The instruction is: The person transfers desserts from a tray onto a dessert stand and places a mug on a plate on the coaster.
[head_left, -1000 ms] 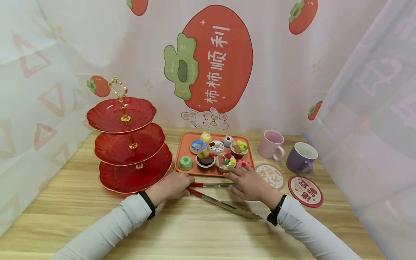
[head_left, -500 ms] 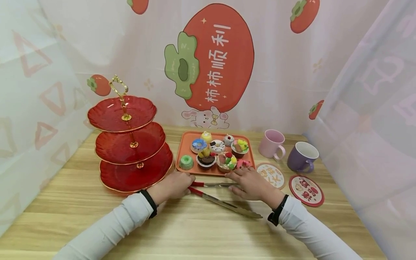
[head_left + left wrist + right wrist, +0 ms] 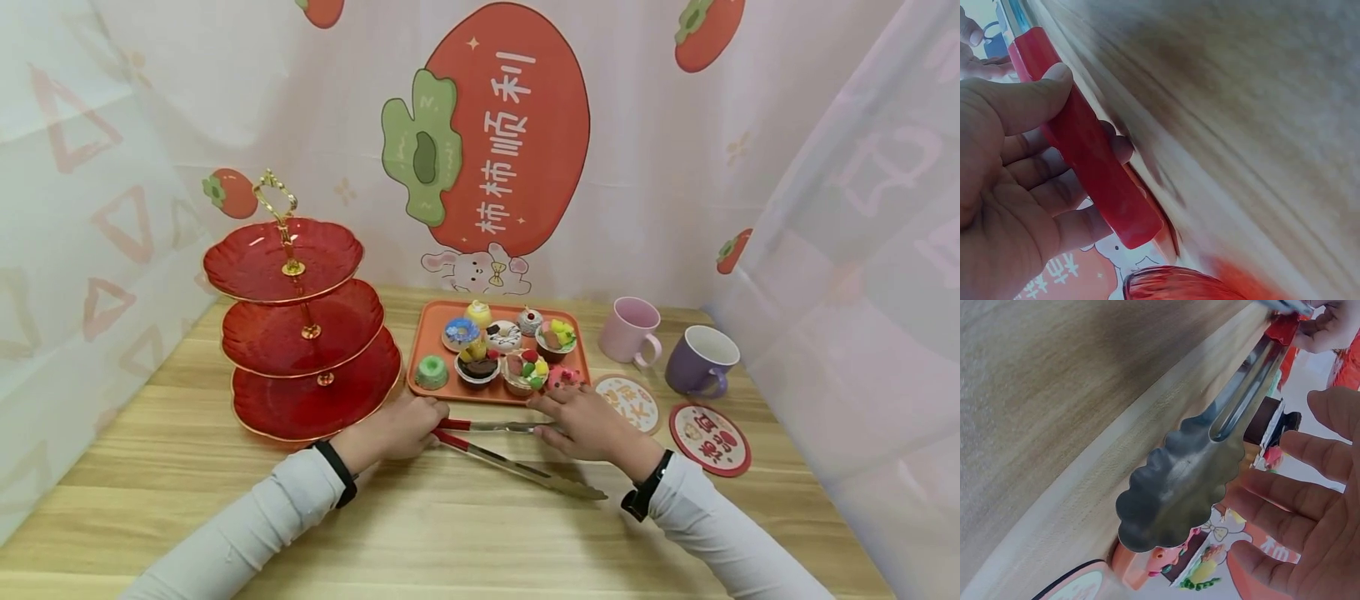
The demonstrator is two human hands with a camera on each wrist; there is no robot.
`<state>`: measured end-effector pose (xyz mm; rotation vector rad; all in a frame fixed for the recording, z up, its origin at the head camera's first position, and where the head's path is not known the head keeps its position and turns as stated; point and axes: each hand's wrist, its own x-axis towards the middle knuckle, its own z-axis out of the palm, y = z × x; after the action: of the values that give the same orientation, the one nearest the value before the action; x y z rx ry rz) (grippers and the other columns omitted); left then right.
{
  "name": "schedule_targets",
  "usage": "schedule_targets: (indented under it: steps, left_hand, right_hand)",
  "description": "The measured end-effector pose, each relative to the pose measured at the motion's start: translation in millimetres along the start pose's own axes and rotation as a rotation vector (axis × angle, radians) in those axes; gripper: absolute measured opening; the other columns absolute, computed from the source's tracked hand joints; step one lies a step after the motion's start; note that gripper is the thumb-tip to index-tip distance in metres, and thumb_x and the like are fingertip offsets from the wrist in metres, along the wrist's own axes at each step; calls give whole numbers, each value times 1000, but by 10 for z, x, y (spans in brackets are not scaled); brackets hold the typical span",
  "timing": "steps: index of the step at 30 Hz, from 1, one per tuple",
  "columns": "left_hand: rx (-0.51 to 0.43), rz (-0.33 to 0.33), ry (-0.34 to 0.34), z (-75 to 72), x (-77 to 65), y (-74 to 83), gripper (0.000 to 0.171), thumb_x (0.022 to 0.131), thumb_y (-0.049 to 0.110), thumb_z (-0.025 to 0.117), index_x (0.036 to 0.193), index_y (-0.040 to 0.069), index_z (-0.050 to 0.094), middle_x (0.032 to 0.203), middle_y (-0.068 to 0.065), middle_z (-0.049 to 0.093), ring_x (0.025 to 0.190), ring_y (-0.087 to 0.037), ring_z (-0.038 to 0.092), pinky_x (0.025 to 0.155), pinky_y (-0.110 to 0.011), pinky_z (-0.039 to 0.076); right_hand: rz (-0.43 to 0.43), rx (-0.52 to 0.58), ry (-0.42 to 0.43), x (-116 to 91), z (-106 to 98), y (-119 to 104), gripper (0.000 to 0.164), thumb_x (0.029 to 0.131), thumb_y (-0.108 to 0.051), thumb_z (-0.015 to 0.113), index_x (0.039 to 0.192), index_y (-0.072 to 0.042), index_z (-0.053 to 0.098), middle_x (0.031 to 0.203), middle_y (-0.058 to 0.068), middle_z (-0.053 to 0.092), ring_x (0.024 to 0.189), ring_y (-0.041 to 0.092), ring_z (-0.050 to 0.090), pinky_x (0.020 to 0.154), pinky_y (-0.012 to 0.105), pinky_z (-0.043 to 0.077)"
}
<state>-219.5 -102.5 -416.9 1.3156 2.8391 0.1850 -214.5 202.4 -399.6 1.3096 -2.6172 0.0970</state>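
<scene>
A pair of metal tongs with red handles lies spread on the wooden table. My left hand grips its handle end. In the left wrist view, the thumb lies along one red handle, with fingers curled behind it. My right hand hovers palm down by the upper arm of the tongs, fingers extended and apart. In the right wrist view, these fingers are beside the scalloped tong head, holding nothing. Behind the tongs sits an orange tray of toy cakes and donuts.
A red three-tier stand with gold trim rises at the left. To the right are a pink mug, a purple mug, a pale round coaster and a red-edged coaster. Printed cloth hangs behind.
My right hand has shifted slightly to the right. The left hand keeps its grip on the tongs, and the view has tilted a little.
</scene>
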Motion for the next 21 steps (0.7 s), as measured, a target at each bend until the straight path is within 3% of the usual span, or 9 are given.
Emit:
schedule_targets:
  steps: [8, 14, 17, 21]
  left_hand:
    - [29, 15, 56, 16, -75, -2, 22, 79, 16, 74, 89, 5, 59, 79, -2, 56, 71, -16, 53, 66, -34, 41]
    - [-37, 31, 111, -52, -145, 5, 15, 81, 6, 69, 91, 3, 58, 82, -6, 58, 73, -18, 54, 66, -32, 46]
    - [-92, -10, 85, -98, -189, 10, 17, 83, 7, 67, 96, 3, 57, 86, -5, 57, 75, -16, 53, 66, -29, 47]
    - [-133, -64, 72, -137, -256, 14, 19, 85, 9, 67, 97, 5, 54, 87, -2, 52, 75, -14, 50, 65, -27, 46]
  right_hand:
    - [20, 30, 75, -27, -102, 37, 34, 86, -25, 64, 116, -6, 63, 100, 7, 62, 90, 24, 60, 71, 49, 46]
    - [74, 12, 145, -126, -231, 156, 32, 83, -19, 66, 113, -7, 64, 96, 8, 65, 71, 21, 61, 60, 40, 47]
    - [116, 3, 140, -197, -248, 219, 32, 84, -18, 65, 114, -6, 63, 96, 9, 65, 68, 22, 61, 58, 40, 47]
    - [135, 45, 154, -295, -231, 299, 33, 83, -14, 67, 113, -2, 62, 100, 14, 65, 82, 28, 64, 68, 45, 48]
